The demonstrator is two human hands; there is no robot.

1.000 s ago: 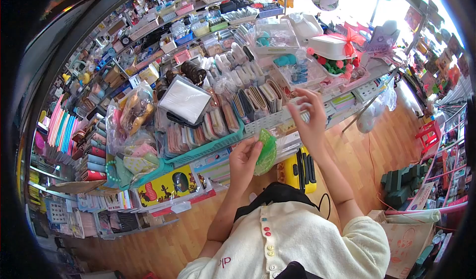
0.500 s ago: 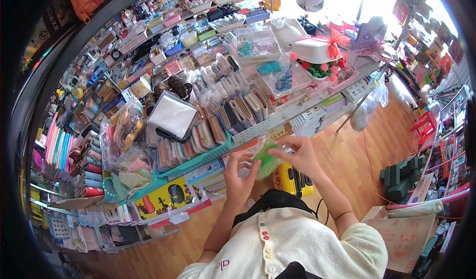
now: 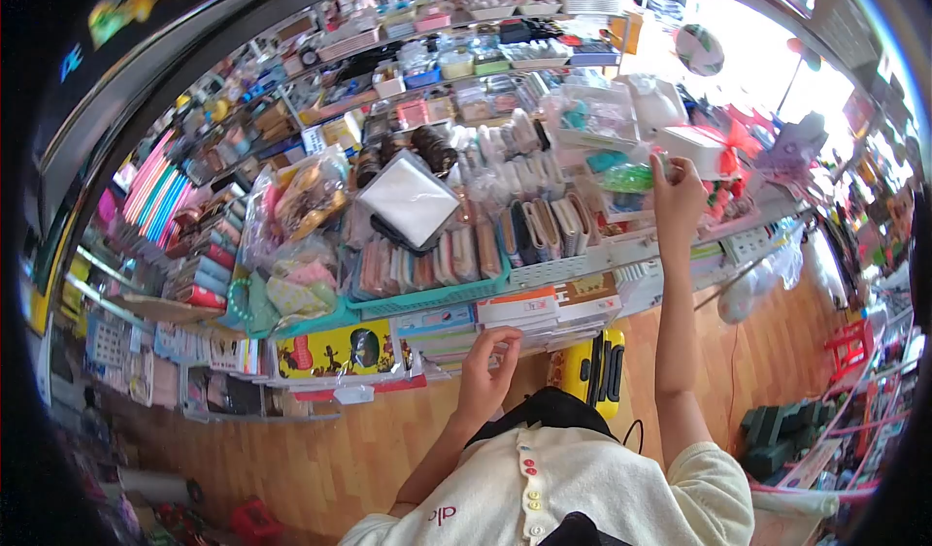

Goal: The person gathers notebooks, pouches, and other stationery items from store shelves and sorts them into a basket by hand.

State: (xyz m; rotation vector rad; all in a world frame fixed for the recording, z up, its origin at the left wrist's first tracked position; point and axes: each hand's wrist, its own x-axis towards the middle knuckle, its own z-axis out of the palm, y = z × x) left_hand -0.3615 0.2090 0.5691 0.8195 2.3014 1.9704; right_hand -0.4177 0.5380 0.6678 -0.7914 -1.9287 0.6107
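Over the clear plastic box (image 3: 594, 117) area of the display table, my right hand (image 3: 680, 192) pinches a shiny green packet (image 3: 626, 177) by its right end. Its contents are too blurred to name. A white box with a red ribbon bow (image 3: 743, 148) is close beside that hand. My left hand (image 3: 488, 369) hovers in front of the table's lower shelf, fingers loosely curled and apart from the thumb, with nothing in it. Nearest to it are stacked paper goods (image 3: 515, 313) on that shelf.
A teal basket (image 3: 437, 301) holds wallets in plastic sleeves, with a white square packet (image 3: 410, 199) on top. On the wooden floor (image 3: 340, 459) a yellow case (image 3: 575, 371) stands near my legs. A red stool (image 3: 849, 347) and dark green blocks (image 3: 791, 430) are at the right.
My right hand has carried the green packet from in front of my body up and right over the table. My left hand has let go of it. The view has shifted.
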